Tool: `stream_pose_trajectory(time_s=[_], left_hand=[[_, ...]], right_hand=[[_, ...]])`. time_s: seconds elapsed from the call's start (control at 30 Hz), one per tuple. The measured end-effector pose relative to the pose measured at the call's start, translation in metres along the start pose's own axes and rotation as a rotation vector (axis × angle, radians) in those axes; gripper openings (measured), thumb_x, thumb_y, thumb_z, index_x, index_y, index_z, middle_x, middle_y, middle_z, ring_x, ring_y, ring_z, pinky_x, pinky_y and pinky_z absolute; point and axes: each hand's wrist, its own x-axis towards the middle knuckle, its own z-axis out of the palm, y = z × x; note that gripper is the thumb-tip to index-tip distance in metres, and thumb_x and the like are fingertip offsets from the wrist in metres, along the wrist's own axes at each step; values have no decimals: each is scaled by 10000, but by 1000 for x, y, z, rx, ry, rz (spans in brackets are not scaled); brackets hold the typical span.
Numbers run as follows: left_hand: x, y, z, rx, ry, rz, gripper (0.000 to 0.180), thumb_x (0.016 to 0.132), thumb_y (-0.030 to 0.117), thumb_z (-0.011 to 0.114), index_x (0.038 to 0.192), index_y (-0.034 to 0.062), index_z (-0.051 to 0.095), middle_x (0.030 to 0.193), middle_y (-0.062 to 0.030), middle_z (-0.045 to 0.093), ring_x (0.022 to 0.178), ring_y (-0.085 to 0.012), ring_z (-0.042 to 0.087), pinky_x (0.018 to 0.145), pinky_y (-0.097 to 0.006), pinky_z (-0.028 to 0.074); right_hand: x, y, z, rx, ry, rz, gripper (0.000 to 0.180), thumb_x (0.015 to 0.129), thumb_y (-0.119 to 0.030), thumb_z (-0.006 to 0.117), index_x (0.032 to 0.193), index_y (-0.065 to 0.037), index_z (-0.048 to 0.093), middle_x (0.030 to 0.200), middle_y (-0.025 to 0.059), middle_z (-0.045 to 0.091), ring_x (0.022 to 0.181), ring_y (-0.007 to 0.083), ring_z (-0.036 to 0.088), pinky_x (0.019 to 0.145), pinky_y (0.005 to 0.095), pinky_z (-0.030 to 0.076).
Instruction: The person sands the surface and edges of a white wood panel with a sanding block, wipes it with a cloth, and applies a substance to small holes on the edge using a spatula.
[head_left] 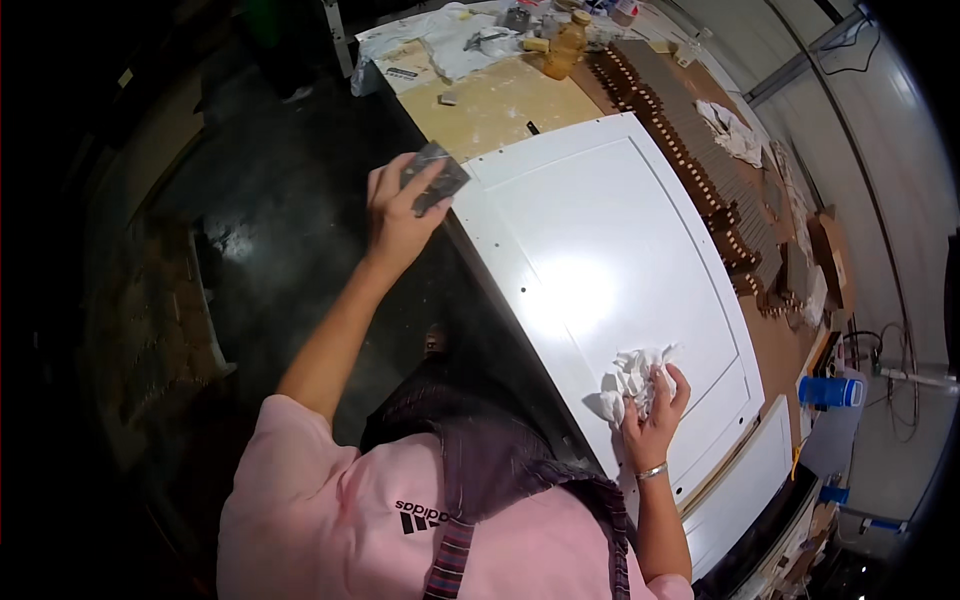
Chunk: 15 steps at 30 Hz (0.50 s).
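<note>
A glossy white panel with a recessed frame line and small dark holes along its edges lies flat on the workbench. My left hand is closed around a dark grey sanding pad at the panel's far left corner; whether the pad touches the panel cannot be told. My right hand, with a bracelet at the wrist, grips a crumpled white rag against the near right part of the panel. A bright glare hides some of the surface between the two hands.
Stacked brown slotted strips run along the panel's far right side. Beyond the panel are a yellowish board, an amber bottle and white sheeting. A second white panel and a blue bottle are at right.
</note>
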Motion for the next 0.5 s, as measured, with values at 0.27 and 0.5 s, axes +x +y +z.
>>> stream_pose_trajectory(time_s=[0.27, 0.5], left_hand=[[20, -53, -25, 208, -26, 55, 476, 706, 124, 823, 1173, 139, 736, 1258, -165, 609, 1071, -364, 550, 904, -452, 495], [-68, 106, -30, -319, -481, 292, 529, 636, 141, 836, 1156, 169, 745, 1284, -163, 596, 1088, -351, 566, 905, -478, 475]], right_hand=[[4, -12, 1, -36, 11, -16, 561, 748, -115, 725, 1290, -35, 605, 1379, 218, 453, 1277, 400, 459, 1060, 463, 414], [9, -6, -6, -138, 35, -57, 494, 733, -77, 698, 1223, -43, 651, 1315, 220, 521, 1210, 408, 498, 1007, 466, 443]])
